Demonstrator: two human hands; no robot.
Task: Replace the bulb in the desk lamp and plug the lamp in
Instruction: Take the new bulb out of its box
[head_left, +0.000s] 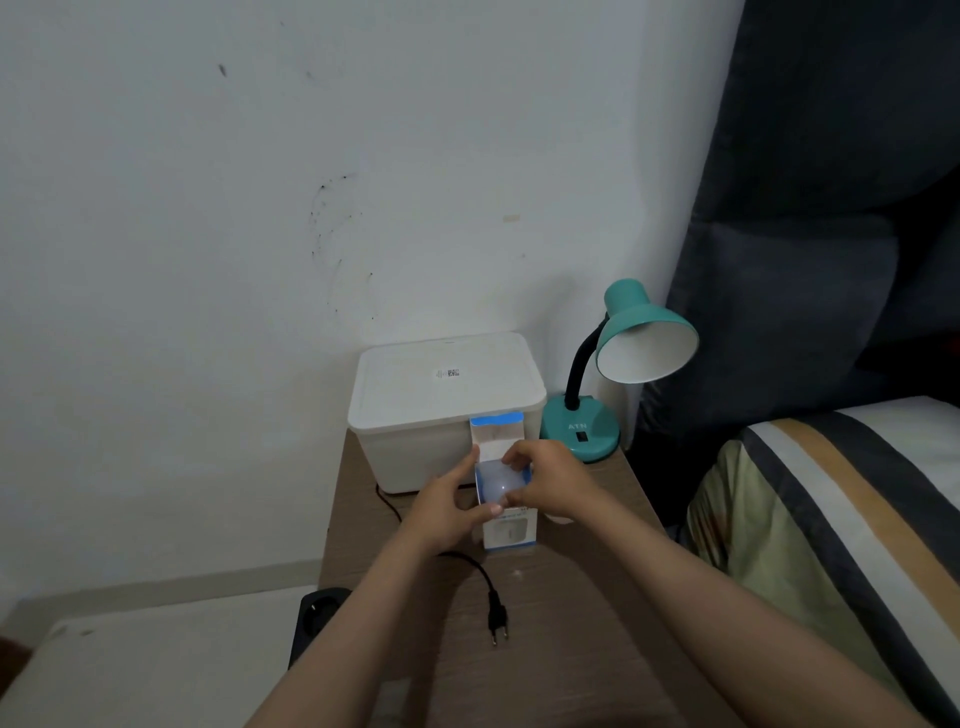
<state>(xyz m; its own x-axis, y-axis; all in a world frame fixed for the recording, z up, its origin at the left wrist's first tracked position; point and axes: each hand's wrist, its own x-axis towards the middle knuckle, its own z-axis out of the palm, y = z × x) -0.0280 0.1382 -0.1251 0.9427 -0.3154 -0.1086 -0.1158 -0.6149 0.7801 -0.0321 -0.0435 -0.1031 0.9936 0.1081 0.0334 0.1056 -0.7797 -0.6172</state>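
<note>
From the head camera, we are unboxing the new bulb (496, 483): our left hand (447, 506) steadies the open carton (506, 499) at mid-tabletop (571, 597), and our right hand (553, 480) pinches the bulb's dome. The lamp (618, 364) stands at the far right corner, its shade seemingly empty, plug (497, 621) lying loose. Next, we judge, draw the bulb straight out.

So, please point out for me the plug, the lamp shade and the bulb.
plug (497, 619): head view, on its black body, lying on the table.
lamp shade (647, 340): head view, on the white inside of the shade.
bulb (497, 482): head view, on its white dome, between both hands.
</note>
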